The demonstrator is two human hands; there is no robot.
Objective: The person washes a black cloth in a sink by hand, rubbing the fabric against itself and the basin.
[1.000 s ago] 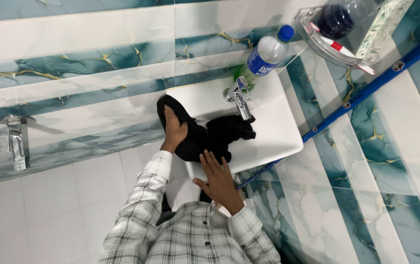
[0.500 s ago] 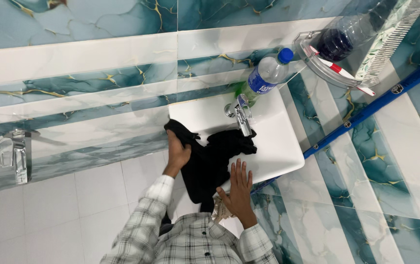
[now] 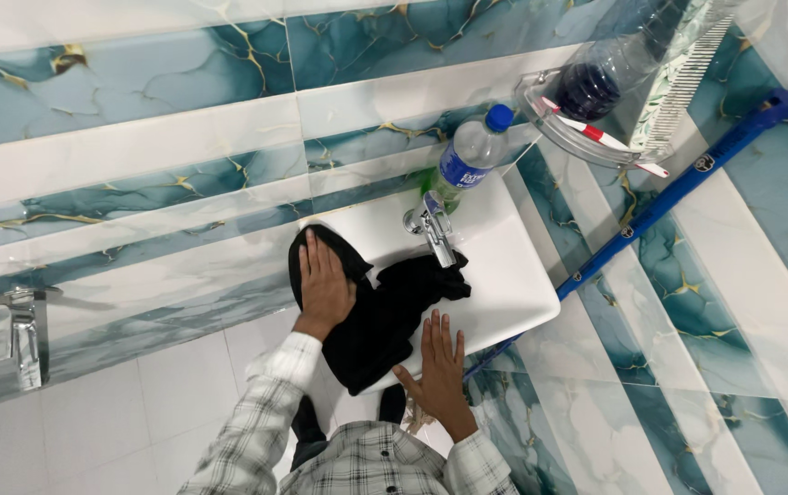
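Both hands' fingers spread flat, gripping nothing. Left hand (image 3: 323, 284) presses black crumpled cloth (image 3: 385, 316); right hand (image 3: 437, 367) touches its near edge. Cloth drapes across white rectangular ceramic basin (image 3: 513, 275), below chrome tap (image 3: 432, 226).

Left hand (image 3: 323, 286) flat on black cloth (image 3: 385, 316) (draped over sink (image 3: 513, 275)); right hand (image 3: 438, 368) alongside.

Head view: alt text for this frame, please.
Both hands press flat on a black cloth draped over a white sink: left hand at the cloth's far end, right hand at the near rim. A chrome tap and plastic bottle stand behind, against marbled blue-and-white tiles.
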